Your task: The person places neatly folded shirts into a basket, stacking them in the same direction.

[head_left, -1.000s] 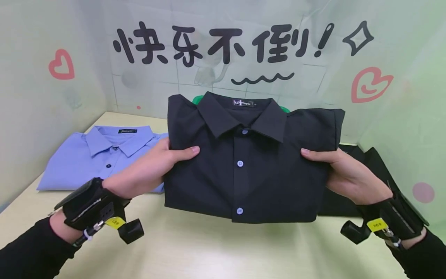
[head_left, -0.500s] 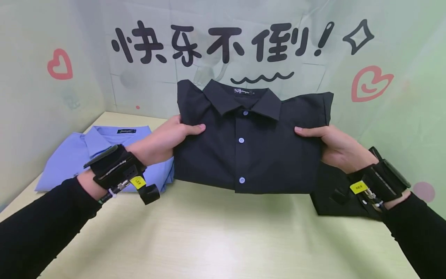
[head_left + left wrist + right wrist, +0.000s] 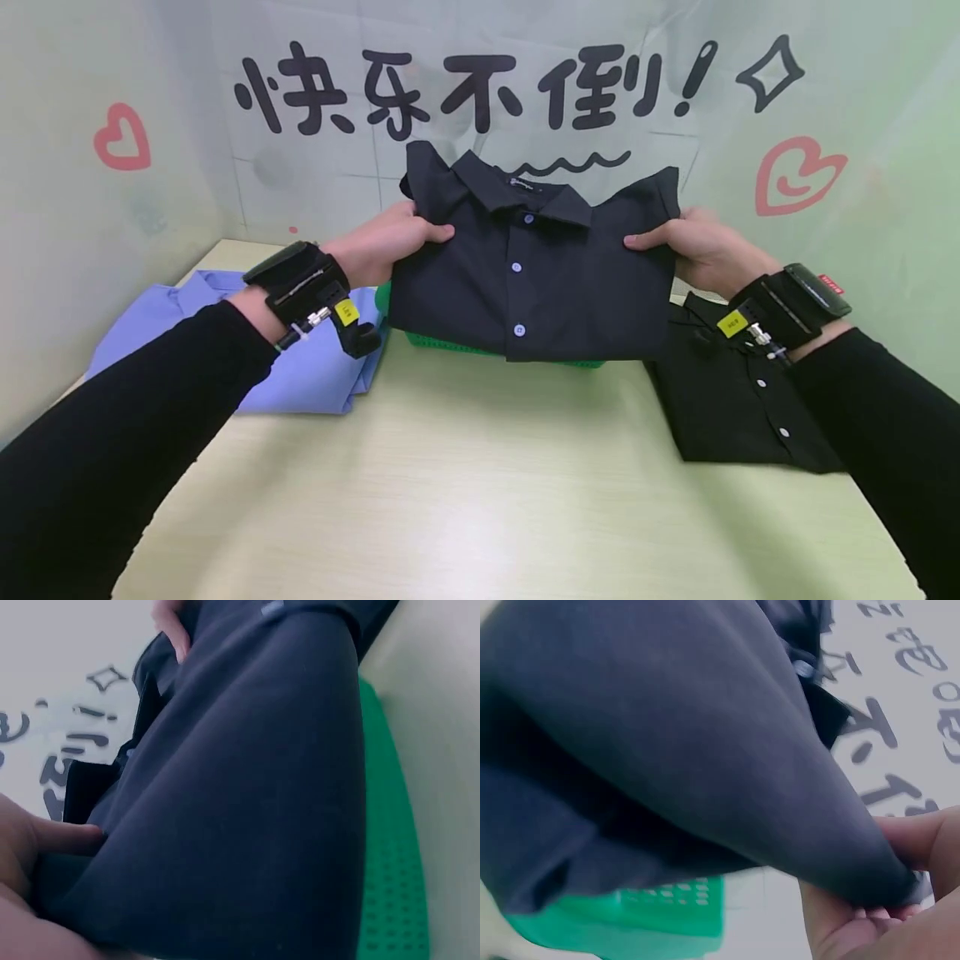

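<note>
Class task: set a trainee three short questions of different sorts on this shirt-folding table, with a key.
1. True or false: both hands grip the folded dark shirt.
2. What lies under the left hand side of the table? A) blue shirt B) towel C) box
3. What colour is the basket below the held shirt?

Key: 1 true, the right hand grips too. 2 A, the blue shirt. 3 green.
</note>
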`<act>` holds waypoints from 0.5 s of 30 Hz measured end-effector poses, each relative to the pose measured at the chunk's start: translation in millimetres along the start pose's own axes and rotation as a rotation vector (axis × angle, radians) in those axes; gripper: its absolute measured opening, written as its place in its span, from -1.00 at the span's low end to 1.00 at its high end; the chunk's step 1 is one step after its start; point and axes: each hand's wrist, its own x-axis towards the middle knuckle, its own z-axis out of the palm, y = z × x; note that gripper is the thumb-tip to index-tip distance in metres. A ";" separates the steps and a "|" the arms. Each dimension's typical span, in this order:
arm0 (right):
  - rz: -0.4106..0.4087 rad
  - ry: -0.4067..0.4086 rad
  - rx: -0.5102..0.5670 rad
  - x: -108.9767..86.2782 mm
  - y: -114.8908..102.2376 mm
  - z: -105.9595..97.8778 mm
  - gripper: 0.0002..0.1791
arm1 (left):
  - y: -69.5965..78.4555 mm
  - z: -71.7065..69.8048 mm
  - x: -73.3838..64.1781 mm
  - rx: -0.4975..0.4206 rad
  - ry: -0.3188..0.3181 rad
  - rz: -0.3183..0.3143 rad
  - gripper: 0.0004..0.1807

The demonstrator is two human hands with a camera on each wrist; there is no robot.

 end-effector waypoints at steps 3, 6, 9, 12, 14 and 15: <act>-0.014 -0.001 0.071 6.7 -6.7 -6.9 -0.91 | 3.2 -5.4 12.2 0.006 -0.005 -0.024 -0.44; -0.017 0.023 0.110 13.8 -9.0 -11.1 -0.90 | 6.4 -9.8 23.2 0.017 0.006 -0.049 -0.31; -0.024 0.066 0.094 21.9 -7.4 -11.5 -0.90 | 9.0 -11.7 33.5 0.039 0.016 -0.065 -0.23; -0.037 0.116 0.056 28.8 -4.2 -9.6 -0.85 | 9.7 -12.5 43.0 0.063 0.020 -0.075 -0.21; -0.039 0.141 0.050 32.6 -2.2 -8.2 -0.83 | 8.7 -13.2 48.9 0.075 0.031 -0.082 -0.22; -0.042 0.153 0.050 34.3 -1.4 -7.2 -0.82 | 8.0 -13.8 51.4 0.084 0.036 -0.084 -0.22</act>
